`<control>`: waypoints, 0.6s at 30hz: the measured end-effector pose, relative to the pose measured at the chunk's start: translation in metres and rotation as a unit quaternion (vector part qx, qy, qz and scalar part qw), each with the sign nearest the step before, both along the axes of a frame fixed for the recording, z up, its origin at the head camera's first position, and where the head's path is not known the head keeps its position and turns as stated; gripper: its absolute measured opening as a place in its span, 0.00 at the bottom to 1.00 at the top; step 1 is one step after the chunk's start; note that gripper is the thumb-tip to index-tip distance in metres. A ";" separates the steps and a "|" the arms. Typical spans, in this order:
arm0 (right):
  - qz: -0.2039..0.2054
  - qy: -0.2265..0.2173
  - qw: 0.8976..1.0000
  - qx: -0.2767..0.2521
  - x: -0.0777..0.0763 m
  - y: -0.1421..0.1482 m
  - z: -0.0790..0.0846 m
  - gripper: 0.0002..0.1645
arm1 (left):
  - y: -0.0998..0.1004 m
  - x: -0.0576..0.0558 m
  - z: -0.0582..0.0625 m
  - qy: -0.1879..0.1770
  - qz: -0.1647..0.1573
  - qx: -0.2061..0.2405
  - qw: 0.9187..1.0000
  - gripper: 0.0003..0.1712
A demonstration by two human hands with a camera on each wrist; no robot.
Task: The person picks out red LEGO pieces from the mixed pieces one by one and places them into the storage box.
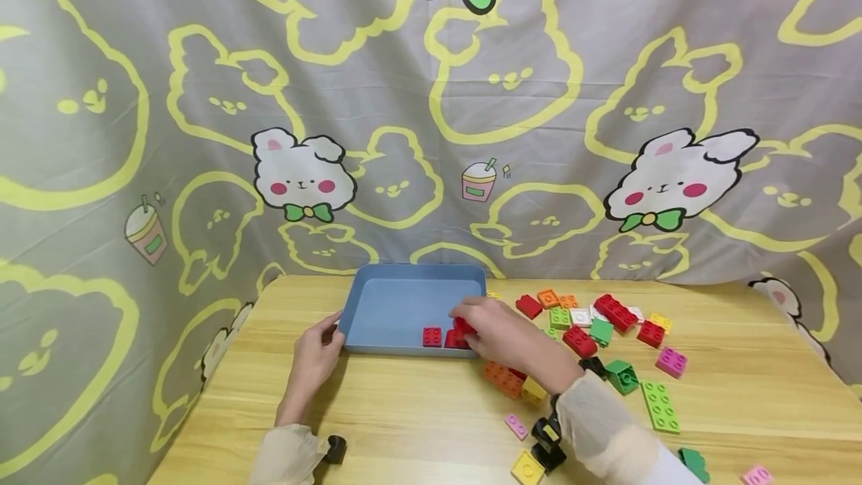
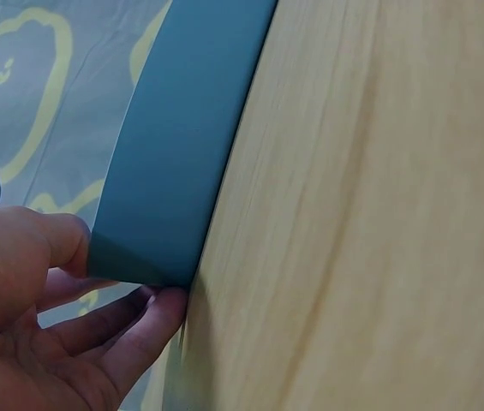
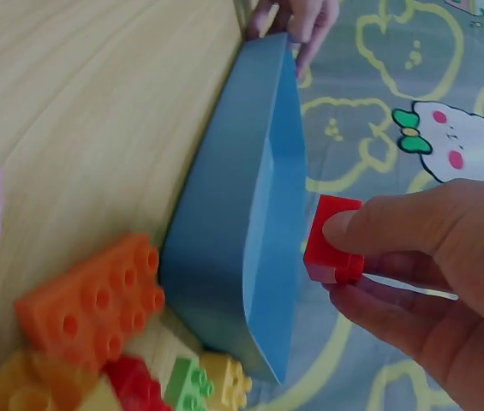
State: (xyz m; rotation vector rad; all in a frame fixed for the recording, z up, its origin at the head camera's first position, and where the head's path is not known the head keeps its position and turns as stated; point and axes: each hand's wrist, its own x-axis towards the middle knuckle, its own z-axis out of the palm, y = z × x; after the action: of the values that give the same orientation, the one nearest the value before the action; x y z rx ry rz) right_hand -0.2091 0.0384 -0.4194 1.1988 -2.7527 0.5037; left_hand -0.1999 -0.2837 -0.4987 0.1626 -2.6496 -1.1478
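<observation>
A blue tray (image 1: 397,305) lies on the wooden table. My left hand (image 1: 315,352) holds the tray's near left corner; in the left wrist view its thumb is at the rim and its fingertips (image 2: 169,308) touch the corner low down. Above the tray's near right corner, my right hand (image 1: 501,331) pinches a red brick (image 3: 329,242) between thumb and fingers. Inside the tray, along the near wall, sit a square red brick (image 1: 432,336) and another red brick (image 1: 454,340), the latter partly hidden by the right hand.
Right of the tray, loose bricks spread over the table, among them an orange brick (image 1: 502,379), a long red brick (image 1: 616,312) and a lime green brick (image 1: 660,406). Nearer me lie a pink brick (image 1: 516,426) and a yellow brick (image 1: 527,468). A patterned curtain (image 1: 404,96) hangs behind.
</observation>
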 end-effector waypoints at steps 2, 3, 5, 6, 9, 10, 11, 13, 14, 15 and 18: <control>0.012 0.001 1.000 -0.002 -0.004 -0.008 -0.002 0.18 | 0.000 0.001 0.000 -0.002 0.000 0.001 1.000 0.26; 0.017 0.001 1.000 -0.007 -0.006 -0.012 -0.003 0.19 | 0.000 0.000 0.000 -0.003 0.000 0.001 1.000 0.26; 0.024 -0.005 1.000 -0.018 -0.011 -0.019 -0.004 0.19 | 0.000 0.000 0.000 -0.003 -0.003 0.004 1.000 0.26; 0.027 -0.008 0.999 -0.023 -0.013 -0.023 -0.005 0.19 | 0.000 0.000 0.000 -0.003 -0.004 0.005 1.000 0.26; 0.037 -0.008 0.999 -0.031 -0.019 -0.035 -0.008 0.19 | -0.001 -0.001 -0.001 -0.004 -0.002 0.007 1.000 0.26; 0.041 -0.008 0.999 -0.030 -0.020 -0.039 -0.009 0.18 | -0.001 -0.001 -0.001 -0.003 -0.001 0.008 1.000 0.26; 0.043 -0.008 0.999 -0.030 -0.022 -0.043 -0.011 0.17 | -0.002 -0.001 -0.001 -0.003 0.000 0.008 1.000 0.26; 0.047 -0.009 0.998 -0.029 -0.025 -0.049 -0.013 0.16 | -0.003 -0.002 -0.002 -0.002 -0.001 0.005 1.000 0.26; 0.047 -0.012 0.998 -0.030 -0.026 -0.052 -0.014 0.16 | -0.003 -0.002 -0.002 0.000 -0.002 0.004 1.000 0.26; 0.048 -0.013 0.998 -0.031 -0.027 -0.054 -0.014 0.16 | -0.003 -0.002 -0.002 0.001 -0.003 0.002 1.000 0.26; 0.048 -0.014 0.998 -0.029 -0.030 -0.061 -0.017 0.15 | -0.003 -0.003 -0.002 0.004 -0.005 0.000 1.000 0.26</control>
State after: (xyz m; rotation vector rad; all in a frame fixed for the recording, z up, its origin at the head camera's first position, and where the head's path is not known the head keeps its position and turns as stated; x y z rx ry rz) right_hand -0.2395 -0.0231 -0.4364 1.3252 -2.6926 0.6095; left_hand -0.2027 -0.2869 -0.5010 0.1454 -2.6459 -1.1491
